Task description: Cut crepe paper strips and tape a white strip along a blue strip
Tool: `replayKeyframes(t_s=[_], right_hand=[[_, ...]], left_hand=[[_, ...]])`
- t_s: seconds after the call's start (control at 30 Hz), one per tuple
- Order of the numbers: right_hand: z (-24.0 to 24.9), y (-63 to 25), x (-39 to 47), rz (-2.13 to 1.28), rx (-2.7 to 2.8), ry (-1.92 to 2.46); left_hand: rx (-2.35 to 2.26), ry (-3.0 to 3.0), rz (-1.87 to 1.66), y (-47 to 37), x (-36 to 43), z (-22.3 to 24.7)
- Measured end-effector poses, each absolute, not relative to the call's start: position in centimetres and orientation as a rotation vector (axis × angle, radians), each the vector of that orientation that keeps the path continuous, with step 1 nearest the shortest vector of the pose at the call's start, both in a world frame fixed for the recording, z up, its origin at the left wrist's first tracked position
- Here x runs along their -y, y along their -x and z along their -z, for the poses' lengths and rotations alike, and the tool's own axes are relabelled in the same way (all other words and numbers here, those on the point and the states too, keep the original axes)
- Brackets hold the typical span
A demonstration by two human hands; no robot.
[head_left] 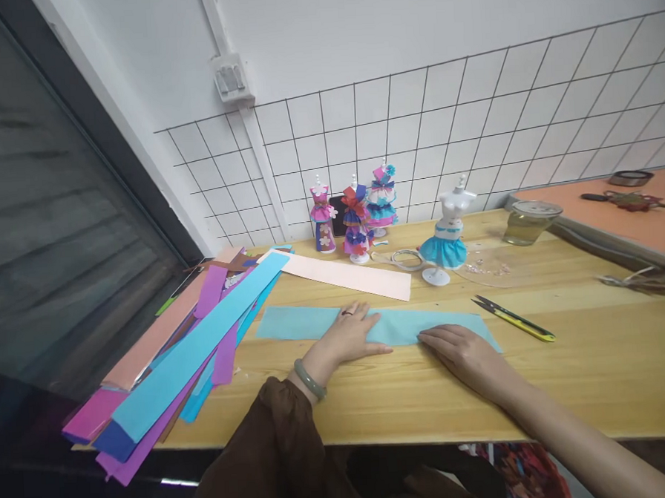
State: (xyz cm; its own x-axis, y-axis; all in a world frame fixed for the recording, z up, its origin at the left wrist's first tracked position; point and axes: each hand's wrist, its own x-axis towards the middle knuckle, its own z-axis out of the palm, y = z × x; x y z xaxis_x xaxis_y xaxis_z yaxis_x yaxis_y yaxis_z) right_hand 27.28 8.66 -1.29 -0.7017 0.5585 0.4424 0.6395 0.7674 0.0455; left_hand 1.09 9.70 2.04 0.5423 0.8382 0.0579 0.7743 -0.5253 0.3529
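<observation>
Fingers [359,311] of your left hand [349,334] are spread apart and laid flat on the light blue strip [295,323], with the thumb stretched out along its near edge. Your right hand [457,350] has its fingers close together and slightly bent, the tips resting at the strip's near edge, right of the frame's centre; you pinch nothing that shows, and its thumb is hidden, so its position cannot be told. The strip lies across the middle of the frame on the wooden table [596,384], a little wrinkled between your hands.

Just beyond it you have a pale pink strip [356,277], its left end meeting a loose pile of coloured strips [204,348] at the left of the frame. To the right of the blue strip lie yellow-handled scissors [514,318], blades pointing to the upper left. Behind, a white dress form [453,204] in a blue skirt stands right of centre, and three dressed figures [356,219] stand together near the wall grid [393,127]. Farther right you can see a lidded jar [532,224].
</observation>
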Motion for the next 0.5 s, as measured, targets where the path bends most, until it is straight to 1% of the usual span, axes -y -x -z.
replayKeyframes(t_s=[0.07, 0.23, 0.37, 0.5], right_hand=[[1.2, -27.4, -8.7, 0.272, 2.545, 0.961], [1.1, -28.3, -9.5, 0.319, 2.531, 1.143], [0.8, -29.4, -10.1, 0.320, 2.508, 1.211], [0.1, -29.7, -10.1, 0.224, 2.487, 1.223]], left_hand=[[-1.372, -2.540, -0.273, -1.0, -9.8, -1.7], [-1.362, -2.570, -0.303, -0.3, -9.6, -0.9], [-1.352, -2.604, -0.407, -0.2, -9.6, -1.0], [-1.299, -2.704, -0.532, -0.6, -9.5, -1.2]])
